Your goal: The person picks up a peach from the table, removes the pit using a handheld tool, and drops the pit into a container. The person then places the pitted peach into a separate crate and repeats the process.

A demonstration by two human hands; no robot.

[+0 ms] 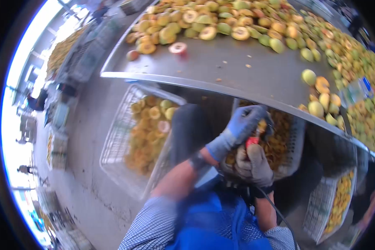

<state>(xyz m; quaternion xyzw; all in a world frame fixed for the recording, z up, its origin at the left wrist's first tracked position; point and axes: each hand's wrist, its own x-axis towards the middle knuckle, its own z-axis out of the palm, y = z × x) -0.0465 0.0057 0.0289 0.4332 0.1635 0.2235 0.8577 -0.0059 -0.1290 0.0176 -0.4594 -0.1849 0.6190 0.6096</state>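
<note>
My left hand (246, 123), in a blue-grey glove, is closed round a small yellow-orange piece of fruit (262, 126). Just below it my right hand (255, 163), in a beige glove, grips a tool with a red handle (252, 142), whose tip meets the fruit. Both hands are above a crate (296, 143) of cut orange-brown pieces, below the metal table's front edge. The fruit is partly hidden by the glove fingers.
Heaps of green and orange fruit cover the back and right of the metal table (204, 75). A clear container (357, 91) with a blue lid lies at right. White crates stand at left (112, 139) and lower right (319, 204). A dark cable hangs beside my right wrist.
</note>
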